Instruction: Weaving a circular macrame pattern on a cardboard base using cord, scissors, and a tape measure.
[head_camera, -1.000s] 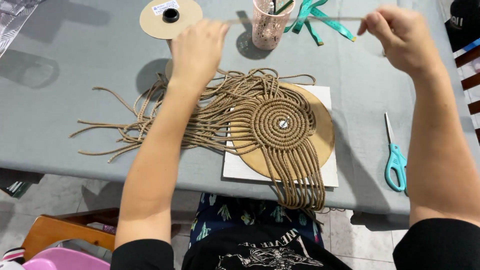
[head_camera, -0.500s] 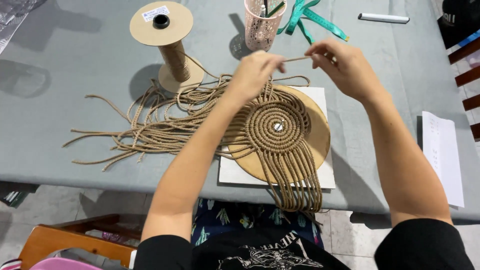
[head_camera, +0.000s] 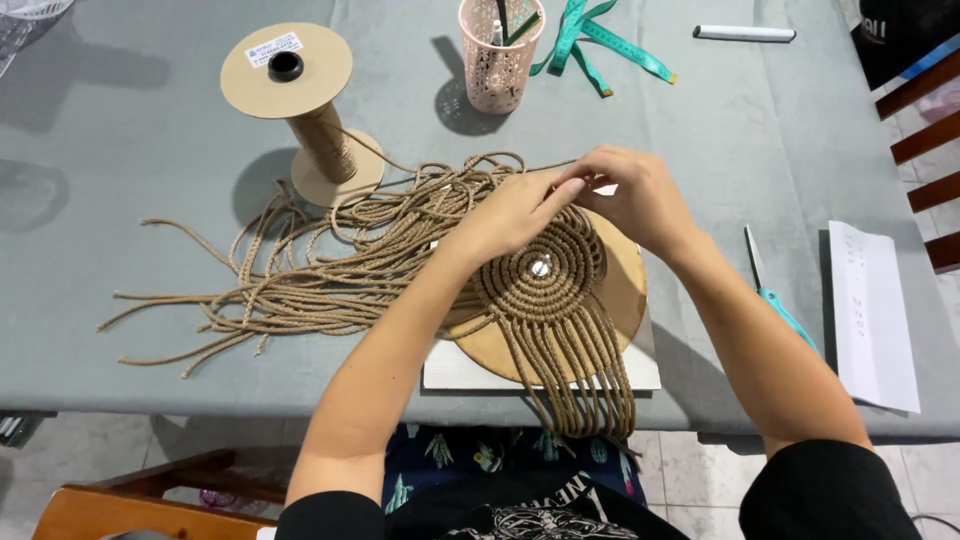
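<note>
A round coil of knotted tan cord (head_camera: 545, 280) lies on a round wooden board (head_camera: 620, 300), which rests on a white square sheet (head_camera: 450, 370). Several loose cord ends (head_camera: 300, 280) fan out to the left, and others hang over the table's front edge (head_camera: 585, 400). My left hand (head_camera: 515, 210) and my right hand (head_camera: 635, 195) meet at the coil's far rim, fingers pinched on a cord there. A cardboard spool of the same cord (head_camera: 300, 110) stands at the back left.
A pink perforated cup (head_camera: 497, 55) with tools, a teal measuring tape (head_camera: 600, 35) and a white marker (head_camera: 745, 33) sit at the back. Teal-handled scissors (head_camera: 775, 290) and a white paper (head_camera: 870, 310) lie at the right. Wooden chairs (head_camera: 925, 130) stand beside the grey table (head_camera: 150, 170).
Both hands have come down from holding a stretched cord high over the table and closed together at the coil's far rim. The view shifted, showing the spool fully.
</note>
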